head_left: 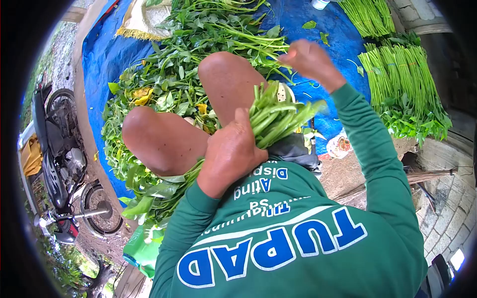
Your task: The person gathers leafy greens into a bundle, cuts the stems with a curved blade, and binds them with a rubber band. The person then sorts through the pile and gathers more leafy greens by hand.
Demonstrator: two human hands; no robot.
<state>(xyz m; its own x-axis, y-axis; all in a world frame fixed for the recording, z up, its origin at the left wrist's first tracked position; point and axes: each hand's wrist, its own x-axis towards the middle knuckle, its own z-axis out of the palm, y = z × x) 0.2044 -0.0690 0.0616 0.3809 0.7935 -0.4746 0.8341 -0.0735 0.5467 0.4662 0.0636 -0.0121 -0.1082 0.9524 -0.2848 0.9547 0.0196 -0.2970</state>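
Observation:
My left hand (232, 149) is closed around a bunch of water spinach (278, 116), held over my lap. Its cut, pale green stems point to the upper right, and the leaves hang down to the left past my wrist. Out over the blue tarp, my right hand (313, 62) is curled and smeared by motion. Its fingers are close to the stem ends of a large loose pile of water spinach (198, 30). What they pinch, if anything, I cannot make out.
Bundled greens (402, 74) lie in a row at the right of the blue tarp (343, 44). A white sack (146, 20) is at the back left, and a white container (320, 4) at the top. Yellow leaves (143, 95) sit by my knee. A motorcycle (59, 159) stands left.

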